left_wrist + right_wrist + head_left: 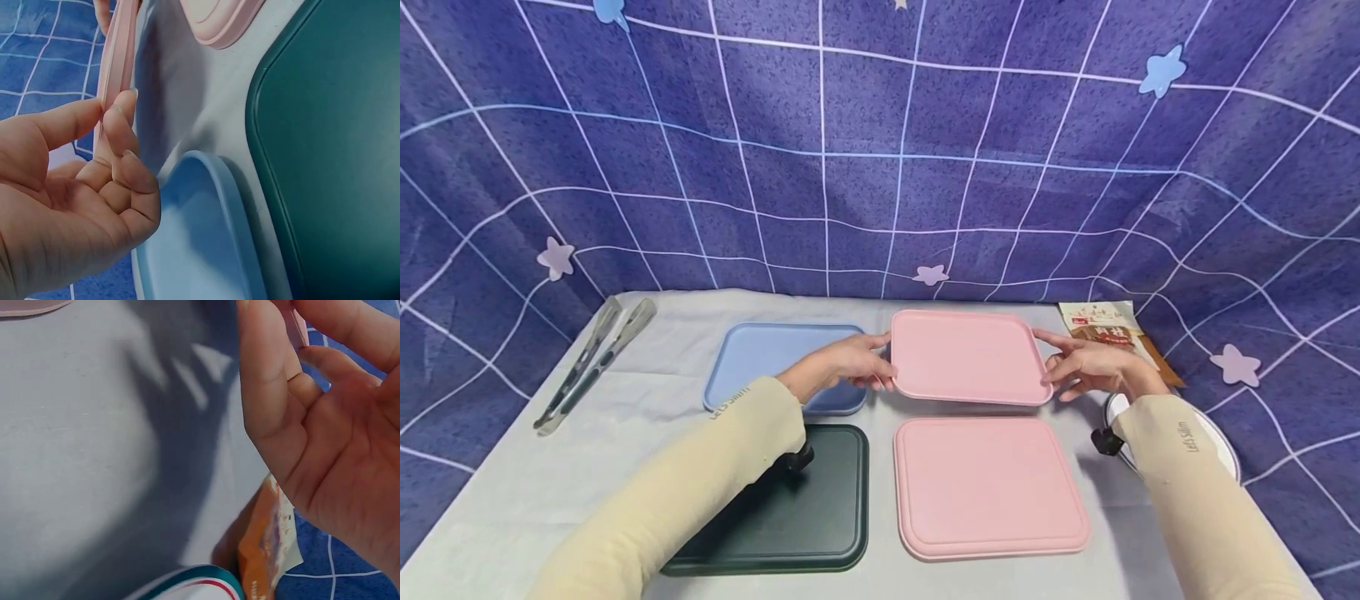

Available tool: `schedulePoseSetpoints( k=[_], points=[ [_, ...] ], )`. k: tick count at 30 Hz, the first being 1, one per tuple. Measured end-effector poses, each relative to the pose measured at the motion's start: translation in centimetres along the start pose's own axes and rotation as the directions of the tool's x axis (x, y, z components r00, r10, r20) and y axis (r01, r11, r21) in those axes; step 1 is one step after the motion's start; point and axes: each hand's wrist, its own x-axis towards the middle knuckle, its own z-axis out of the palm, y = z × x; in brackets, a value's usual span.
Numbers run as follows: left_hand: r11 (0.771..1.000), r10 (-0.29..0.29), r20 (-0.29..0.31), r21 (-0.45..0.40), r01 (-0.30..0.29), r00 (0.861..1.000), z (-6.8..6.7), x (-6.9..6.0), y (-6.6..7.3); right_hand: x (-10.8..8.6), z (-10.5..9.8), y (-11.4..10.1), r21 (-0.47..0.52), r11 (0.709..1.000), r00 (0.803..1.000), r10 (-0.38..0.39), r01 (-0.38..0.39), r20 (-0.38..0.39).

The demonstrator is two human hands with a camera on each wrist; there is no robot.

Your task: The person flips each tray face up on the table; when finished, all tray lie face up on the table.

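Observation:
Both of my hands hold a pink tray at its short sides, and a gap with shadow beneath its front edge shows it raised off the cloth. My left hand pinches the left edge between thumb and fingers, as the left wrist view shows with the tray's rim. At the opposite edge, my right hand grips with its thumb and fingertips. In the right wrist view, only a sliver of that tray shows between the fingers. A second pink tray lies flat in front.
Left of the raised tray lies a blue tray, partly under my left arm. A dark green tray is nearer. Metal tongs lie far left. Back right are a snack packet and a round white dish, partly hidden by my right sleeve.

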Motion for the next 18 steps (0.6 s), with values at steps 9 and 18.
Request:
schedulePoseSetpoints(
  k=[9,18],
  points=[
    [0.999,-0.041,-0.004,0.026,0.041,0.999,0.8,0.5,-0.5,0.9,0.3,1.5,0.034,0.999,0.999,0.032,-0.031,-0.012],
    [0.997,-0.056,-0.020,0.047,0.057,0.998,0.8,1.1,-1.0,1.5,0.5,1.7,0.045,0.999,0.999,0.032,-0.031,-0.018]
  ],
)
